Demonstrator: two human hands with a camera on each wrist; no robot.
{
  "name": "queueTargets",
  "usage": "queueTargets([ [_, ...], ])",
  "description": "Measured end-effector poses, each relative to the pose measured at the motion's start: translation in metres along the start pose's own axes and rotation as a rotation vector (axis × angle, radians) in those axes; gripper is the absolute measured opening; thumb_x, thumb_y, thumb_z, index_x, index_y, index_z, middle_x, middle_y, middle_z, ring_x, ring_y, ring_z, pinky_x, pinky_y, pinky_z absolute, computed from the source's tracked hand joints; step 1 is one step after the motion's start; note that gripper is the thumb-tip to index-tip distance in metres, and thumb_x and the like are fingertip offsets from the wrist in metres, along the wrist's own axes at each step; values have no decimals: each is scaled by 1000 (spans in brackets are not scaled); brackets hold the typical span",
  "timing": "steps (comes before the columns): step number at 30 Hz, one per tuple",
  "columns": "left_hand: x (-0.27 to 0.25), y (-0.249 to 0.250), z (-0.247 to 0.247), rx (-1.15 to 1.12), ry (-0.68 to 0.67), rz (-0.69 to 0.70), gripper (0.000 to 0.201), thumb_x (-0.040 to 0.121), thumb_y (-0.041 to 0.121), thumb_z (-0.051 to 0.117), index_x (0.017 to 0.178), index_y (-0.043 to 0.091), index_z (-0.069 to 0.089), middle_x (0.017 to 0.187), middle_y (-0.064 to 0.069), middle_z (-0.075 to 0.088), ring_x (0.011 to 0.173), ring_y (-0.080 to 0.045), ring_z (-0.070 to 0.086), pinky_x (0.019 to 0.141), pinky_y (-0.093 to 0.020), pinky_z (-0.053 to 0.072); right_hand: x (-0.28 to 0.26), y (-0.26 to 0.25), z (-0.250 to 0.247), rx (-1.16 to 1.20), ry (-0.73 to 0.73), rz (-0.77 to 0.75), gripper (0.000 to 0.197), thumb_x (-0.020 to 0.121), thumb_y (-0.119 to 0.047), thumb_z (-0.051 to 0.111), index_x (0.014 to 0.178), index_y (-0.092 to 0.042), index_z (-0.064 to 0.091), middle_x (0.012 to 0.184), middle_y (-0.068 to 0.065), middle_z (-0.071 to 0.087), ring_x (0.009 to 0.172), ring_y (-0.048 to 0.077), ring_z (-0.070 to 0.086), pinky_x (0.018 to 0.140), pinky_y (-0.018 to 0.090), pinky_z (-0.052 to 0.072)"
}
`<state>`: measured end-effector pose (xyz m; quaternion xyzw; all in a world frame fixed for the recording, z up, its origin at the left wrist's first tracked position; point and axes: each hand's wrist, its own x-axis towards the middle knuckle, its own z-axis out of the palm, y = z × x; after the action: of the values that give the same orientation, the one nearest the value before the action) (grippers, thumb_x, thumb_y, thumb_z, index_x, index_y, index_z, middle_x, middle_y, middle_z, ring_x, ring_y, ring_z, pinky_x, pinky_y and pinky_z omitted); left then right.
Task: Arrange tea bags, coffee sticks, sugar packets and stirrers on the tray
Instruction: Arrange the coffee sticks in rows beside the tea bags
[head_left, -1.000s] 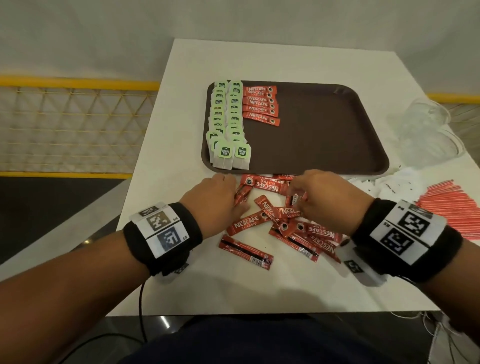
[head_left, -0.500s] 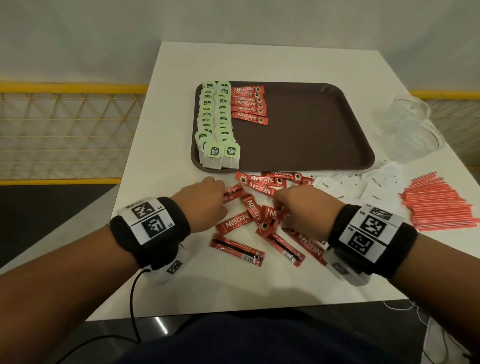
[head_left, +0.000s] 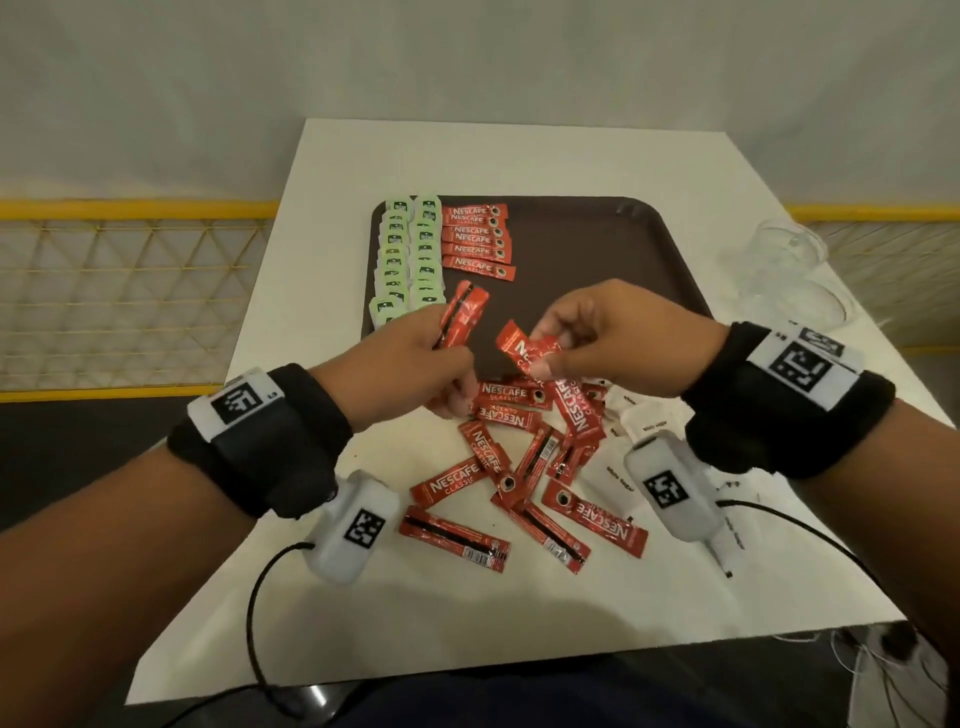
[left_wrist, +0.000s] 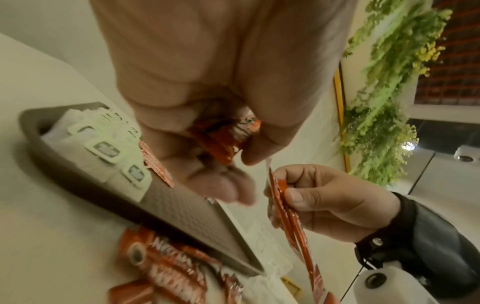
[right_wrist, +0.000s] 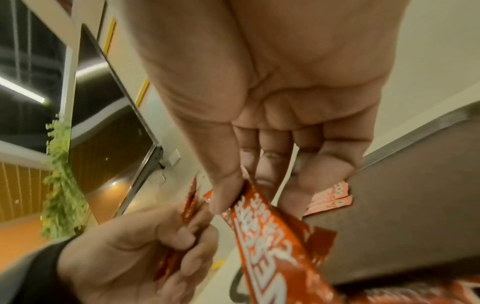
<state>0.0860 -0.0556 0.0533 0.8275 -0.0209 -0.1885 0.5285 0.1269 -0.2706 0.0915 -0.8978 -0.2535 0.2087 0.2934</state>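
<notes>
A brown tray lies on the white table, with two rows of green tea bags along its left side and a short column of red coffee sticks beside them. My left hand is raised over the tray's near edge and grips red coffee sticks. My right hand pinches more coffee sticks between thumb and fingers. A loose heap of coffee sticks lies on the table below both hands. White sugar packets show beside the heap, partly hidden by my right wrist.
Clear plastic cups lie to the right of the tray. A yellow mesh railing runs behind the table's left side. Cables hang off the near table edge.
Both hands have lifted off the heap on the table, each carrying coffee sticks up over the tray's near edge. The camera has shifted, too.
</notes>
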Motion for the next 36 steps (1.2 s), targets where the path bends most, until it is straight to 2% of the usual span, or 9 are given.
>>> queueTargets([
  [3, 12, 17, -1, -118, 5, 56, 13, 98, 12, 49, 85, 10, 46, 65, -7, 55, 49, -15, 48, 49, -23, 43, 13, -8, -5, 22, 16, -36, 19, 80, -27, 77, 93, -18, 66, 74, 4, 65, 58, 10, 56, 62, 31, 48],
  [8, 28, 22, -1, -302, 59, 88, 47, 92, 58, 52, 81, 12, 52, 62, -4, 47, 49, -12, 40, 49, -22, 38, 34, -8, -13, 83, 96, -40, 37, 75, -21, 82, 101, -14, 57, 77, 6, 67, 62, 21, 63, 68, 38, 54],
  [11, 42, 17, -1, -275, 144, 175, 39, 94, 40, 61, 99, 1, 58, 67, -9, 47, 49, -10, 41, 47, -23, 37, 45, -6, -17, 124, 112, -53, 36, 74, -21, 82, 100, -11, 60, 80, 10, 71, 73, 28, 68, 77, 47, 57],
  [15, 58, 14, -6, -292, 274, 178, 20, 99, 31, 57, 103, 12, 60, 61, 1, 54, 47, -8, 44, 47, -22, 41, 61, 1, -25, 98, 177, -42, 26, 80, -24, 77, 95, -8, 63, 82, 12, 72, 80, 30, 69, 83, 49, 55],
  [19, 70, 11, -20, -277, 295, 128, 23, 100, 29, 55, 111, 9, 61, 59, 10, 58, 43, -6, 44, 46, -19, 41, 76, 15, -35, 251, 280, -5, 16, 84, -24, 73, 93, -12, 66, 82, 4, 70, 70, 14, 65, 70, 32, 55],
  [24, 81, 12, -26, -91, 156, 155, 21, 95, 35, 61, 110, 20, 62, 78, -4, 67, 48, -8, 50, 47, -20, 45, 92, 20, -41, 775, 263, 107, 10, 91, -11, 63, 98, -5, 59, 78, 4, 67, 63, 8, 62, 64, 23, 54],
  [29, 90, 12, -40, -123, 145, 132, 23, 97, 31, 58, 111, 14, 61, 58, 6, 62, 42, -6, 46, 49, -20, 43, 104, 28, -41, 896, 295, 155, 13, 91, -6, 61, 103, -1, 56, 86, 10, 67, 72, 12, 68, 68, 25, 59],
  [33, 99, 12, -50, -67, 165, 127, 13, 93, 26, 65, 100, 16, 62, 69, 2, 66, 45, -7, 50, 48, -19, 46, 113, 34, -45, 1010, 233, 218, 10, 92, -5, 60, 100, -2, 55, 93, 15, 67, 81, 18, 69, 72, 29, 60],
  [36, 105, 14, -57, 47, 233, 151, 11, 93, 25, 66, 98, 17, 59, 72, 4, 65, 45, -2, 55, 47, -15, 45, 120, 37, -50, 914, 160, 272, 5, 92, -7, 60, 96, -4, 59, 86, 12, 70, 76, 17, 71, 70, 28, 60],
])
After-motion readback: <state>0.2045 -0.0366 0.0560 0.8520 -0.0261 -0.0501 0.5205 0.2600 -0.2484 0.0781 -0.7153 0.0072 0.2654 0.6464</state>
